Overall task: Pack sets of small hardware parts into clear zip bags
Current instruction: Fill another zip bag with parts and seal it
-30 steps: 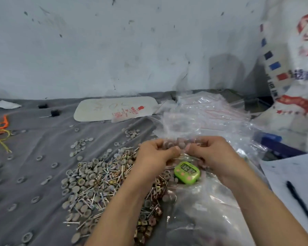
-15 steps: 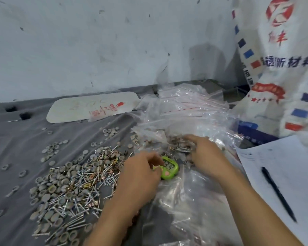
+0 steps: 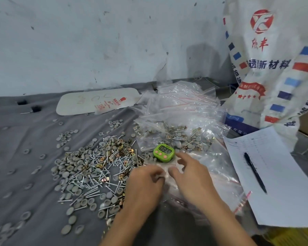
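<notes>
A pile of grey caps, nails and brass clips [image 3: 96, 166] lies on the grey cloth [image 3: 22, 192]. Right of it are filled clear zip bags [image 3: 178, 135] and, nearer me, a stack of empty clear zip bags [image 3: 215, 174]. My left hand [image 3: 146, 183] is at the stack's left edge, fingers curled, and seems to pinch the top empty bag [image 3: 166, 170]. My right hand [image 3: 192, 176] rests on the same stack, index finger stretched toward the green timer [image 3: 164, 153], thumb touching the bag. Whether the right hand grips anything is hard to see.
More empty bags with red seals [image 3: 185, 102] are heaped at the back by the wall. A paper sheet [image 3: 288, 183] with a black pen [image 3: 255, 172] lies on the right, below a printed woven sack [image 3: 273, 59]. A white card [image 3: 96, 102] lies at the back.
A second ago both hands held a filled bag up. The right hand laid it on the filled bags behind the timer, and both hands dropped to the empty bag stack.
</notes>
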